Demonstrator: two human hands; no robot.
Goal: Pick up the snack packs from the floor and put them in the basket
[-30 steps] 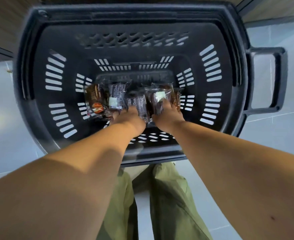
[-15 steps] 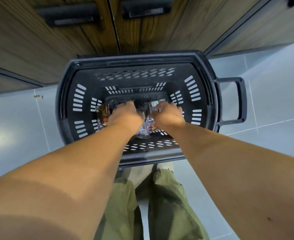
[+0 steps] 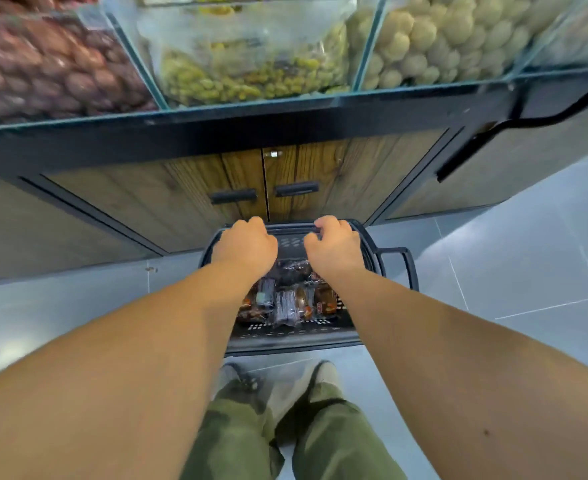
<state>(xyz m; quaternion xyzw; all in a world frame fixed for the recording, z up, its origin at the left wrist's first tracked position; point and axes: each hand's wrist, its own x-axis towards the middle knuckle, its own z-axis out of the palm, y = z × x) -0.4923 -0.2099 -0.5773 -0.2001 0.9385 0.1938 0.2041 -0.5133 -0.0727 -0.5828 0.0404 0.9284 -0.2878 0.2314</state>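
My left hand (image 3: 247, 245) and right hand (image 3: 334, 245) curl at the basket (image 3: 296, 344) rim, grip unclear; with snack packs (image 3: 285, 299) inside, I'd check the floor (image 3: 510, 271) for strays.

black slotted basket (image 3: 372, 251), brown and dark snack packs (image 3: 287, 299), olive trousers (image 3: 330, 434)

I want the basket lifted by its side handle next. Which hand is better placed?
Right. The right hand sits at the black slotted plastic basket's far rim, nearer the black loop handle on its right side; the left hand would have to cross over.
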